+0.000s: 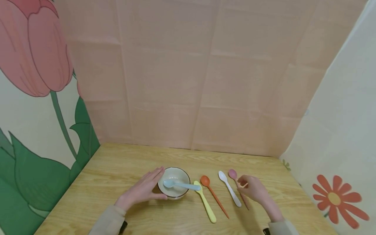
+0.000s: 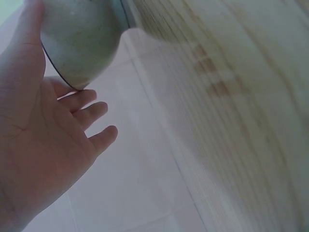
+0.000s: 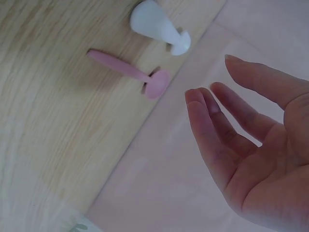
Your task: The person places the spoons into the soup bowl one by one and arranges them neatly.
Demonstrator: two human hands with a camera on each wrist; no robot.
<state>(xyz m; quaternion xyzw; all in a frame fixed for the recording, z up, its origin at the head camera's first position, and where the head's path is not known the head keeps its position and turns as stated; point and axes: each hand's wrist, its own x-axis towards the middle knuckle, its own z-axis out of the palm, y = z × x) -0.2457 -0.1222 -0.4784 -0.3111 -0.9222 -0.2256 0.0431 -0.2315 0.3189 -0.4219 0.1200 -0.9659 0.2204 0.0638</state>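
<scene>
At the middle left of the table stands a pale bowl [image 1: 178, 172] with a dark rim. A light blue spoon [image 1: 183, 186] lies across it, its handle over the right rim. My left hand [image 1: 146, 189] holds the bowl's left side, thumb at the near wall and fingers by the far rim; the left wrist view also shows the bowl [image 2: 82, 38] between thumb and fingers. Over the pink spoon [image 3: 120, 66] hovers my right hand [image 1: 255, 189], with loosely bent fingers and nothing between them. To that spoon's left lies a white spoon [image 1: 230, 189].
Between the bowl and the white spoon lie a yellow spoon [image 1: 207, 205] and an orange spoon [image 1: 217, 197]. The wooden table [image 1: 126, 163] ends at a pinkish cloth [image 1: 164, 98] behind. Printed hangings stand on both sides, with a tulip [image 1: 44, 52] and a red flower [image 1: 335, 199].
</scene>
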